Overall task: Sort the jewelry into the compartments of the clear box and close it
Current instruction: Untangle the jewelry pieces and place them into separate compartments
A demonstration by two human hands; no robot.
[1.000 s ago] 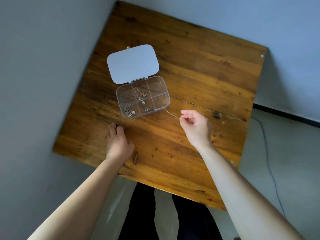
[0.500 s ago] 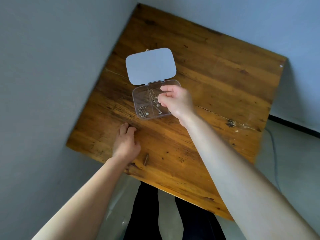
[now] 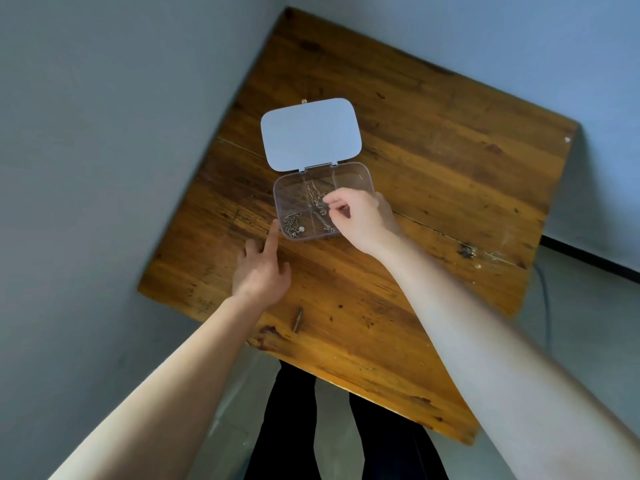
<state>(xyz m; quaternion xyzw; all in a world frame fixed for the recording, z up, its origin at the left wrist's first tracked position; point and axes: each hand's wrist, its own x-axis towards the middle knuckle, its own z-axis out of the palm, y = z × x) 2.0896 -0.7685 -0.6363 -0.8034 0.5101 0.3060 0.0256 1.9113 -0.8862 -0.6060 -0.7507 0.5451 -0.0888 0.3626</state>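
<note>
The clear box (image 3: 360, 174) lies on the wooden table (image 3: 450, 188) with its white lid (image 3: 310, 133) flipped open away from me. A tangle of chain with a pale bead (image 3: 293, 227) fills the near-left compartment. Another chain (image 3: 314, 194) lies in the middle far compartment, and a thin chain (image 3: 325, 225) lies in the near middle one. My right hand (image 3: 362, 221) hovers over the box's near-right part, thumb and forefinger pinched above the middle, apparently on the thin chain's end. My left hand (image 3: 261, 271) rests on the table, its forefinger stretched out and touching the box's near-left corner.
Grey walls close in on the left and behind the table. The near table edge runs diagonally; my dark-trousered legs (image 3: 346, 427) stand beneath it. A dark knot (image 3: 298, 320) marks the wood near that edge. A cable (image 3: 545, 306) runs along the floor at right.
My right hand went from the table at the box's right, trailing a thin chain, to above the box. My left hand slid forward and put its forefinger against the box's corner.
</note>
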